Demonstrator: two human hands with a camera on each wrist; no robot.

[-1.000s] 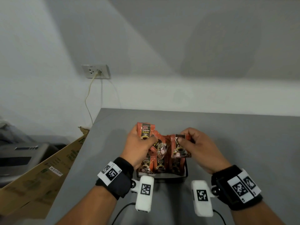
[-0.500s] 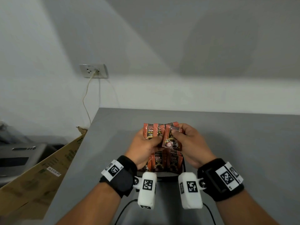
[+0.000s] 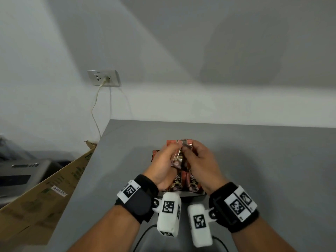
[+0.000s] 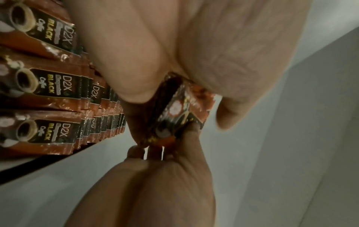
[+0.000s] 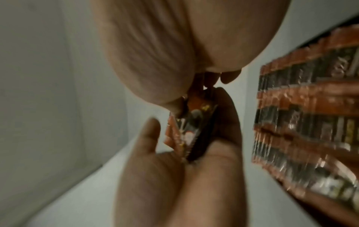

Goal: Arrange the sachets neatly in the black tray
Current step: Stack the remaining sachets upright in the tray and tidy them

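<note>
Both hands meet over the black tray (image 3: 193, 195) near the front of the grey table. My left hand (image 3: 173, 151) and right hand (image 3: 189, 151) together pinch a small bundle of red-brown coffee sachets (image 3: 179, 158), held upright just above the tray. In the left wrist view the bundle (image 4: 178, 113) sits between the left thumb and fingers, with right fingertips (image 4: 153, 153) at its lower end. The right wrist view shows the same bundle (image 5: 186, 130) edge-on. Several sachets (image 4: 48, 86) stand in tidy rows in the tray, also blurred at the right (image 5: 310, 122).
The grey table (image 3: 272, 170) ends at the left, where an open cardboard box (image 3: 45, 188) leans beside it. A wall socket (image 3: 103, 78) with a hanging cable is behind. Thin black cables (image 3: 143, 235) trail near the table's front.
The hands have come together: the sachet in the right hand has joined the ones in the left. The bundle has turned more edge-on and both hands now pinch it.
</note>
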